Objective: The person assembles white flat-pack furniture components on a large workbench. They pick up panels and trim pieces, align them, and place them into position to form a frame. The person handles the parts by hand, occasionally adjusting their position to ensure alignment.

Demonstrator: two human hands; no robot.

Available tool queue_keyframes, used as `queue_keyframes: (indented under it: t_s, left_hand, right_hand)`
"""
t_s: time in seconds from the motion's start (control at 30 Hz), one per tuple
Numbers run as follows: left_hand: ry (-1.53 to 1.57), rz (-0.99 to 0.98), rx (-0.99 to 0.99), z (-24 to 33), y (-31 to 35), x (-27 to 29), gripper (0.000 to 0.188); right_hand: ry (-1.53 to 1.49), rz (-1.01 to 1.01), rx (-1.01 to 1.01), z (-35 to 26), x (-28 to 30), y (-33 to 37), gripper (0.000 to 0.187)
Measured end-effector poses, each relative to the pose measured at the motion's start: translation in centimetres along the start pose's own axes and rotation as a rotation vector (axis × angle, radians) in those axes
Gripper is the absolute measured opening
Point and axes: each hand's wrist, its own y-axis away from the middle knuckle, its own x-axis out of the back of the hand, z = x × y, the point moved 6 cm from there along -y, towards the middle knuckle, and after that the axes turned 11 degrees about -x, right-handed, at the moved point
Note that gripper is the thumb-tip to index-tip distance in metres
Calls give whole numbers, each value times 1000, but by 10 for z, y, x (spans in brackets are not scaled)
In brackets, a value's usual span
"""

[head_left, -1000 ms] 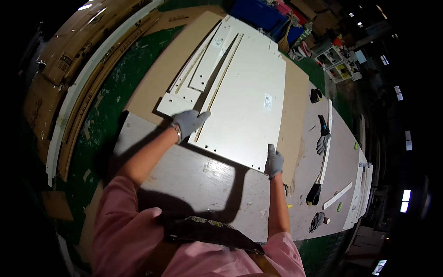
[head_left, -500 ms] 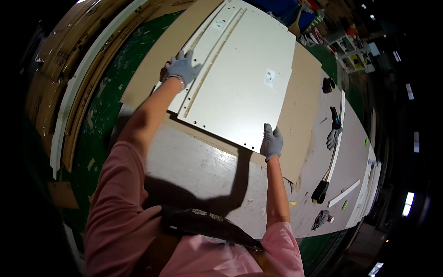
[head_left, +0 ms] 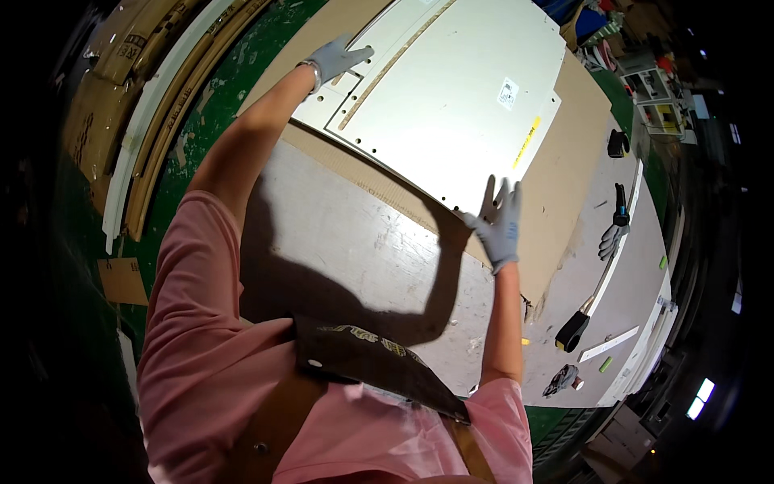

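With both gloved hands flat on the large white drilled board [head_left: 451,105], left hand [head_left: 339,58] upper-centre, right hand [head_left: 497,222] mid-frame, fingers spread, gripping nothing: positioning step, likely; next calls for squaring it on the desk [head_left: 363,250].

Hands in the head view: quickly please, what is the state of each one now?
Left hand: open, fingers spread, lying flat on the white panel.
Right hand: open, fingers spread, at the panel's near edge, holding nothing.

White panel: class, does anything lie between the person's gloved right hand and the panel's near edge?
Nothing visible does. The right hand is spread open at the near corner of the white panel, with only brown cardboard beneath. The left hand rests on the panel's far side.
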Motion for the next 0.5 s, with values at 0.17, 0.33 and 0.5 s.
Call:
queue_keyframes:
  t_s: [0.17,0.33,0.5]
  left_hand:
    - [-58,128,-19,-9,-7,-19,94]
    - [-69,221,-161,-5,-6,-12,80]
    - [106,174,-103,-2,8,-10,76]
  right_hand:
    - [400,22,93,-23,-26,-3,110]
    - [359,16,75,-31,-21,-4,98]
    - [455,12,128,-34,-19,-8,94]
